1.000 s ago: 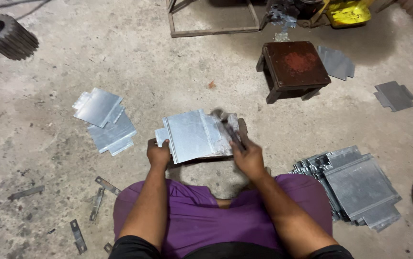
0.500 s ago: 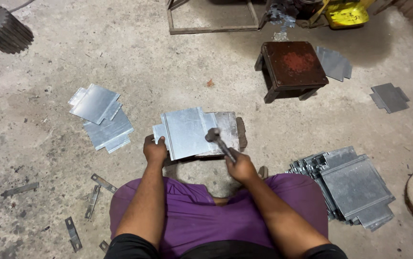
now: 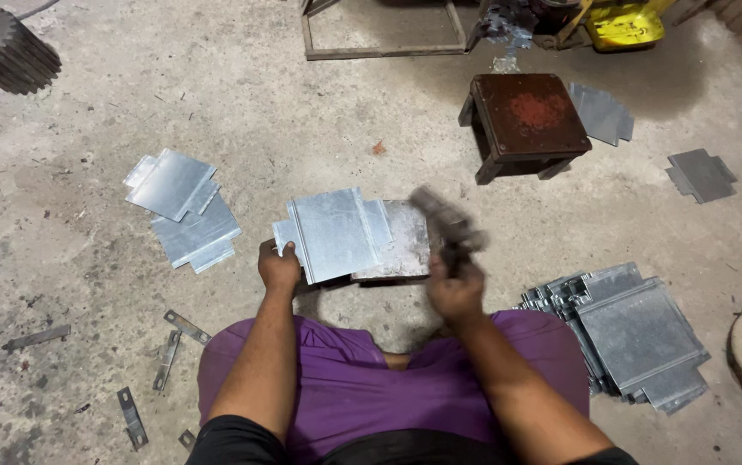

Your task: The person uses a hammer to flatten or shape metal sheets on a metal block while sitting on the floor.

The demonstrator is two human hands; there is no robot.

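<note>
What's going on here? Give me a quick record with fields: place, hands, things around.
Place: concrete workshop floor, person seated on it
Left hand: grips the near edge of a metal sheet lying on a flat block
Right hand: holds a hammer, blurred, raised over the sheet
Left side: small pile of sheets; metal strips
Right side: larger sheet stack
Beyond: rusty stool; gear at top left
</note>
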